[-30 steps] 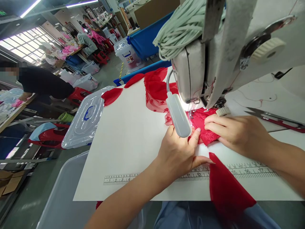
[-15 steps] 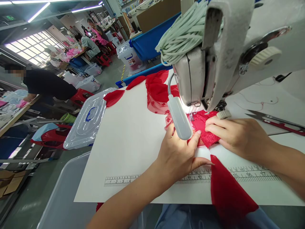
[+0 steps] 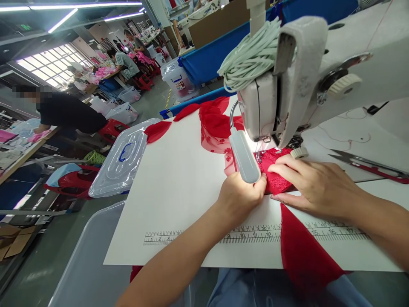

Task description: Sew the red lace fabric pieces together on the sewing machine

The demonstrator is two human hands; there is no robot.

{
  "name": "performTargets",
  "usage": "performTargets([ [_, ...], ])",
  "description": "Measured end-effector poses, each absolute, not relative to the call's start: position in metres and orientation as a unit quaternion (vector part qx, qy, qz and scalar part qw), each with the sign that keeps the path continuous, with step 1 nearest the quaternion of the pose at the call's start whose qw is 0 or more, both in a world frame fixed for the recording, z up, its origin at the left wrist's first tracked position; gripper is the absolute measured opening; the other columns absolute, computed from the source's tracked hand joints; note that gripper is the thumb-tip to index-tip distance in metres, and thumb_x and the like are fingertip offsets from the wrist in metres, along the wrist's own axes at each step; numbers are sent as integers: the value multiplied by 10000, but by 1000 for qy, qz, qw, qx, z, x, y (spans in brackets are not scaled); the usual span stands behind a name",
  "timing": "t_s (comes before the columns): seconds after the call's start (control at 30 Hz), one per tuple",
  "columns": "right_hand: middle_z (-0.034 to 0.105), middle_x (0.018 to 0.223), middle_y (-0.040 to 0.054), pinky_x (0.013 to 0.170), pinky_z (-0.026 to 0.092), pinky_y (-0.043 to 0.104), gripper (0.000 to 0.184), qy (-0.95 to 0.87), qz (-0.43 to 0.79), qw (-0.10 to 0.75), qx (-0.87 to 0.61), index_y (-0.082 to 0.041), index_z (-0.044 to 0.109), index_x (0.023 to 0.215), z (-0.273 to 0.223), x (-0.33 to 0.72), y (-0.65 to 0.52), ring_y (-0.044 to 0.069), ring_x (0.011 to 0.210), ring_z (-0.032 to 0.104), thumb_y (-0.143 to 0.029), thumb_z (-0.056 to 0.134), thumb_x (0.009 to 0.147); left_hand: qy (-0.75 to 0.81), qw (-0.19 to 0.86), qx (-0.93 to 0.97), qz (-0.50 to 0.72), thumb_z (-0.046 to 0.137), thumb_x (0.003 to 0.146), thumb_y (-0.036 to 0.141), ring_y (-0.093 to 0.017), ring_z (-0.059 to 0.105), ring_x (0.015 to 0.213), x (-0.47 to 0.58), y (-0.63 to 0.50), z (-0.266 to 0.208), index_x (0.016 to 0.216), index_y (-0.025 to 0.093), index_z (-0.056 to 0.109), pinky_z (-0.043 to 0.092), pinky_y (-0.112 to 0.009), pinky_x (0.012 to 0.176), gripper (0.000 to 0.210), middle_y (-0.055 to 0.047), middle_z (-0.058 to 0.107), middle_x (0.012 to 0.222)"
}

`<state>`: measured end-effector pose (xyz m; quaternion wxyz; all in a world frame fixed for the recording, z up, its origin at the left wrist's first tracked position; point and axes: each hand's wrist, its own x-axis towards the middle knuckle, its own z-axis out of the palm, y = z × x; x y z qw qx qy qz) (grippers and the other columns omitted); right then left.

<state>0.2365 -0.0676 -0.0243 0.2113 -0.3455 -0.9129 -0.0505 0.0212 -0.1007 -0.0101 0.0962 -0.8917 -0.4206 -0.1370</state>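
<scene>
Red lace fabric [image 3: 278, 182] lies under the presser foot [image 3: 258, 157] of a white sewing machine [image 3: 260, 106]. My left hand [image 3: 241, 196] is closed at the fabric's left edge, thumb and fingers pinching it, its fingertips partly hidden behind a grey gooseneck lamp [image 3: 245, 160]. Flat on the lace rests my right hand [image 3: 315, 181], fingers stretched and thumb apart toward the near edge. Sheer red patterned fabric [image 3: 215, 138] spreads behind the lamp. A red cloth piece [image 3: 300, 247] hangs over the table's front edge onto my lap.
Thread snips [image 3: 372, 165] lie right of my right hand. A printed ruler [image 3: 159, 238] runs along the white tabletop [image 3: 172, 183]. Pale green strips [image 3: 252, 55] are bundled on the machine head. Left are a clear lid [image 3: 121, 157] and a grey bin [image 3: 92, 251]; co-workers sit beyond.
My left hand has closed up, its thumb drawn in against the fabric. The right hand's thumb has spread toward the lace's near edge. The camera view has shifted slightly.
</scene>
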Motion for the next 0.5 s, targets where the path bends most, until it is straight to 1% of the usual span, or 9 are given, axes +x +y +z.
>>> performTargets([
  [0.03,681,998,61,464,235,294,253,-909,-41,226,-348,-207,644,1025,-25,235,-68,146,556,519,-400,493,960,-437,36,-884,-162,438,977,81,-207,684,851,21,-97,-9,1093,134,661,482,-259,564,257,-106,711,945],
  [0.1,680,889,40,479,260,286,291,-890,9,275,-364,-209,638,876,-24,231,-66,134,560,518,-364,430,1007,-489,-145,-828,-234,409,985,116,-180,677,722,20,-91,-5,1095,170,644,523,-259,551,265,-61,691,827],
  [0.17,619,703,13,504,304,273,355,-856,87,326,-392,-205,550,705,-22,226,-63,125,540,493,-325,414,1010,-536,-340,-717,-288,383,992,175,-161,630,525,19,-86,0,1165,183,605,533,-270,475,282,3,611,640],
  [0.2,559,619,-1,512,316,268,373,-838,124,343,-406,-209,482,648,-20,224,-61,123,523,467,-321,425,999,-546,-411,-666,-300,382,987,189,-155,596,445,19,-85,2,1198,185,585,520,-273,428,293,25,576,593],
  [0.23,495,561,-15,511,316,266,385,-824,152,352,-416,-215,417,616,-18,222,-60,120,506,436,-320,437,986,-544,-455,-634,-308,394,974,196,-148,568,395,19,-83,4,1209,186,578,503,-273,391,298,31,571,591],
  [0.3,401,512,-33,502,297,267,396,-809,178,361,-428,-224,330,604,-15,219,-58,114,485,372,-324,454,967,-524,-463,-633,-332,445,932,182,-131,556,387,18,-81,3,1145,190,612,488,-270,377,271,2,621,697],
  [0.4,359,514,-41,508,280,272,400,-805,172,373,-429,-223,311,611,-14,219,-59,112,494,336,-319,471,966,-506,-375,-684,-368,520,871,146,-143,606,519,20,-79,-4,994,194,660,529,-283,469,193,-30,647,805],
  [0.43,369,520,-39,519,285,274,399,-807,163,375,-425,-221,327,610,-15,219,-60,114,502,342,-315,473,969,-506,-342,-697,-377,546,855,140,-165,633,595,21,-78,-8,967,198,664,555,-300,527,172,-35,651,812],
  [0.5,450,554,-20,556,314,276,387,-817,147,373,-415,-214,389,615,-18,219,-61,120,535,396,-308,478,980,-505,-280,-714,-396,607,829,145,-209,664,769,24,-75,-15,929,204,664,587,-341,666,129,-44,667,843],
])
